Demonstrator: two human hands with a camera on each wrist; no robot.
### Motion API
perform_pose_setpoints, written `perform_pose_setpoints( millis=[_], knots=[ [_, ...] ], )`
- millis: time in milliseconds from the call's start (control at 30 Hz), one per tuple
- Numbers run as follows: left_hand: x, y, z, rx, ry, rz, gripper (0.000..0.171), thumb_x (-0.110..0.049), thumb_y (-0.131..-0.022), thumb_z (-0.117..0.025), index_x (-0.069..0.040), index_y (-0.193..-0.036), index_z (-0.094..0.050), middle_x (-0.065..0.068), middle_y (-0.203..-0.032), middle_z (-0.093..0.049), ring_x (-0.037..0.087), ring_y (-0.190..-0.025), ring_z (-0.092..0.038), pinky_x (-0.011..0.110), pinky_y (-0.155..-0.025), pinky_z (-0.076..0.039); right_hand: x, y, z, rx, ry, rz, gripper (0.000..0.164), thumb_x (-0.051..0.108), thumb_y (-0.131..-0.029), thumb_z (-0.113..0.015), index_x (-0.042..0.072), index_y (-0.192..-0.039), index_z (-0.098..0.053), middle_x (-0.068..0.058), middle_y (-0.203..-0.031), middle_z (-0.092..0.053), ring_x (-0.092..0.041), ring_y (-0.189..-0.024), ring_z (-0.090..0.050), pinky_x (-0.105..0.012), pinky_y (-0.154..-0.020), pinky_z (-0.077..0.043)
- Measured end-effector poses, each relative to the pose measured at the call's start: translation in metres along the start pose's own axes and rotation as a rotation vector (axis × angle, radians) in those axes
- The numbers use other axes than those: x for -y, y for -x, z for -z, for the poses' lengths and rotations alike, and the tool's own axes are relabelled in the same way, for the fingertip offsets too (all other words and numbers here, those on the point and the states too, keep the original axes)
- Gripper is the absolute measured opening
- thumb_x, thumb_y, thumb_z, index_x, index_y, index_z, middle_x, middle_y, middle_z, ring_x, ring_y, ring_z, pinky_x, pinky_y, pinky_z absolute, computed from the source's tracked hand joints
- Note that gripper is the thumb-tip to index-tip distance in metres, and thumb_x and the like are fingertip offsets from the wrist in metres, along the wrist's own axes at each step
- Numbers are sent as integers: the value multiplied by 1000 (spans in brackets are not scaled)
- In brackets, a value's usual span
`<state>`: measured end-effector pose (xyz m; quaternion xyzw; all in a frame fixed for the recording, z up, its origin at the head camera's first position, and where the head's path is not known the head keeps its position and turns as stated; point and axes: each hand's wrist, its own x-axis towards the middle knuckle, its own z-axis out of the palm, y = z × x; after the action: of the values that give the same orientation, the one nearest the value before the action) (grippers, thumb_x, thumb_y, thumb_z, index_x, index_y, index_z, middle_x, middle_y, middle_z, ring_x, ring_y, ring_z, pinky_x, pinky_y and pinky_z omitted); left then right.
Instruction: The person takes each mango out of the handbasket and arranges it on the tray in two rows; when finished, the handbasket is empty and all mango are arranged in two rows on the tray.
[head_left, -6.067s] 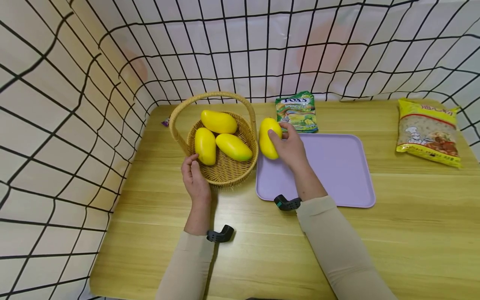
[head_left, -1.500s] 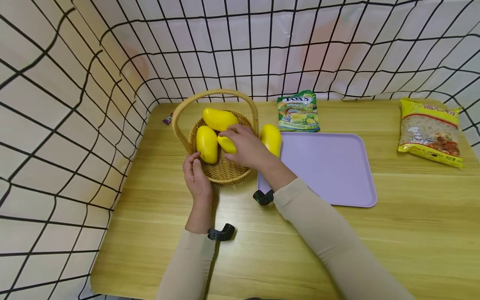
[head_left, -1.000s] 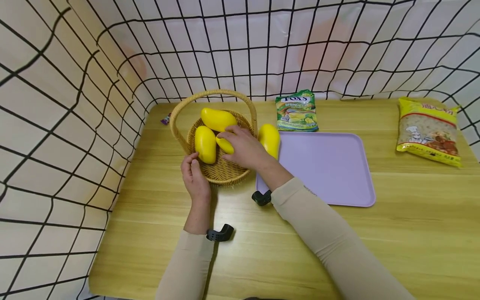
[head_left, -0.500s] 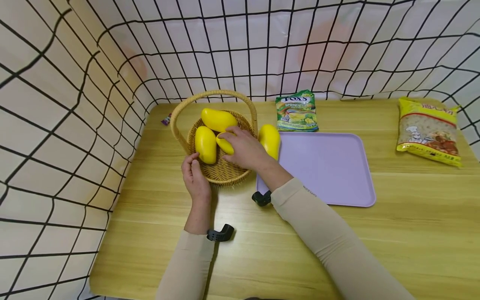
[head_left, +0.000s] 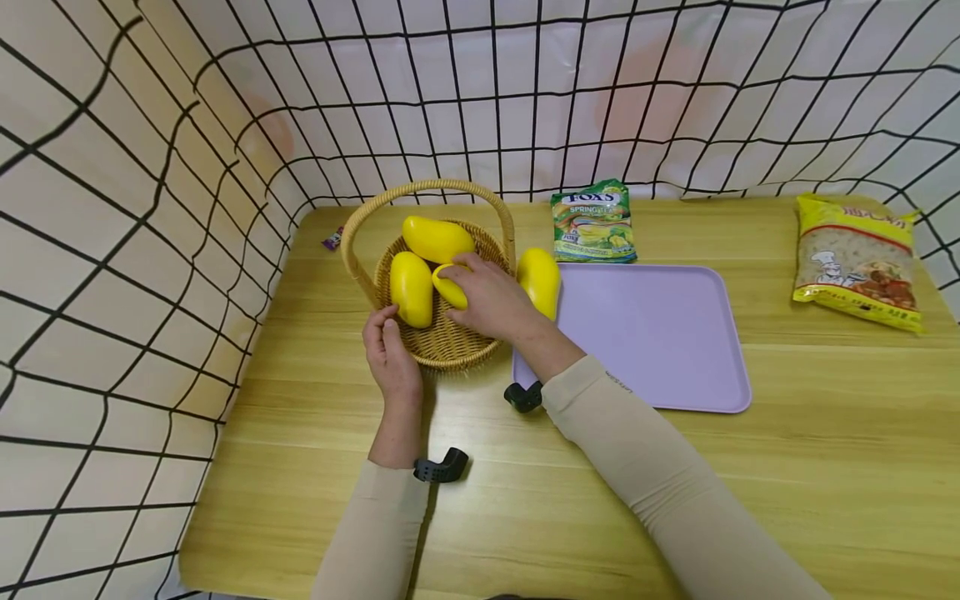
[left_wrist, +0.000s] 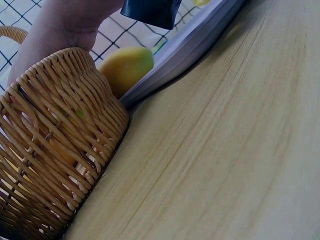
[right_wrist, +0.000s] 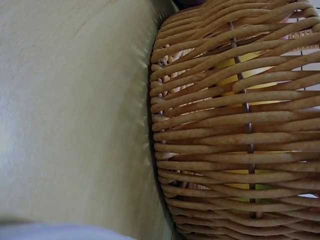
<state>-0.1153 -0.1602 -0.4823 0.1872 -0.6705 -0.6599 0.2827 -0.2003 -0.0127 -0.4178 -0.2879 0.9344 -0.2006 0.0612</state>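
In the head view a round wicker basket (head_left: 453, 354) with a tall handle holds three yellow mangoes. Reaching over its right rim, my right hand (head_left: 491, 300) grips the right-hand mango (head_left: 450, 287), largely covering it. Beside it in the basket lie a left mango (head_left: 411, 290) and a back mango (head_left: 437, 240). My left hand (head_left: 392, 358) rests against the basket's left front side, fingers loosely bent, touching near the rim. Another mango (head_left: 539, 283) sits at the left edge of a lilac tray (head_left: 652, 342). Wicker wall (right_wrist: 240, 125) fills much of the right wrist view.
A green candy bag (head_left: 592, 223) lies behind the tray. At the far right is a yellow-and-clear food packet (head_left: 857, 267). A small purple wrapper (head_left: 333, 239) is left of the basket. Grid-patterned curtains (head_left: 480, 92) enclose the wooden table (head_left: 525, 517) at the back and left.
Since the earliest frame, my right hand has let go of a mango at the tray's left edge and moved left to one in the basket. Almost nothing moves over the last second.
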Motion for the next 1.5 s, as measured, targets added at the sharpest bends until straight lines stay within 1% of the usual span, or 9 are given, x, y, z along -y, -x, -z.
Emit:
perform_pose_setpoints(
  millis=[300,500,833,1133,1267,1433,1500],
  knots=[
    [1,-1,0,-2,15,3,28,-15,-105,-43,1,-119,-62,11,-134,-57,17,-138,-45,35,-121,-28,-1,1,-1,-4,10,2,58,31,-93,-74,21,-147,-55,-10,-156,-45,-34,-137,-51,-46,-116,-42],
    [0,-1,1,-1,9,13,28,-16,-105,-43,-1,-119,-62,9,-133,-57,16,-140,-43,34,-122,-27,-1,0,-2,0,14,-2,57,31,-94,-72,21,-147,-55,-9,-156,-45,-33,-137,-50,-47,-115,-43],
    [-2,0,0,13,24,12,28,-16,-106,-43,0,-119,-61,10,-134,-55,17,-138,-44,35,-120,-30,-1,1,-2,4,16,-6,57,32,-94,-72,22,-147,-54,-8,-156,-46,-32,-138,-49,-47,-115,-42],
    [-2,0,0,12,18,22,26,-17,-106,-43,-4,-117,-62,9,-135,-55,17,-139,-44,36,-121,-30,0,1,-1,-5,14,-10,56,32,-94,-72,23,-147,-55,-7,-156,-46,-32,-137,-50,-47,-113,-45],
    [-2,0,0,7,18,28,26,-18,-105,-43,-5,-117,-63,8,-135,-55,17,-140,-43,35,-122,-29,-1,3,0,-41,-34,-1,56,31,-94,-72,21,-146,-55,-7,-154,-47,-32,-137,-50,-47,-114,-43],
    [-1,-1,-1,-6,22,32,26,-17,-105,-44,-4,-116,-63,8,-134,-56,17,-140,-44,35,-122,-28,-1,8,4,-120,-167,25,61,29,-92,-75,17,-147,-54,-7,-150,-49,-28,-138,-49,-43,-118,-39],
    [0,-1,-1,-11,24,34,25,-17,-105,-44,-5,-115,-64,8,-134,-57,17,-141,-43,34,-123,-27,1,11,7,-138,-206,36,62,30,-91,-75,17,-148,-52,-7,-151,-49,-27,-139,-48,-43,-119,-39]
  ],
)
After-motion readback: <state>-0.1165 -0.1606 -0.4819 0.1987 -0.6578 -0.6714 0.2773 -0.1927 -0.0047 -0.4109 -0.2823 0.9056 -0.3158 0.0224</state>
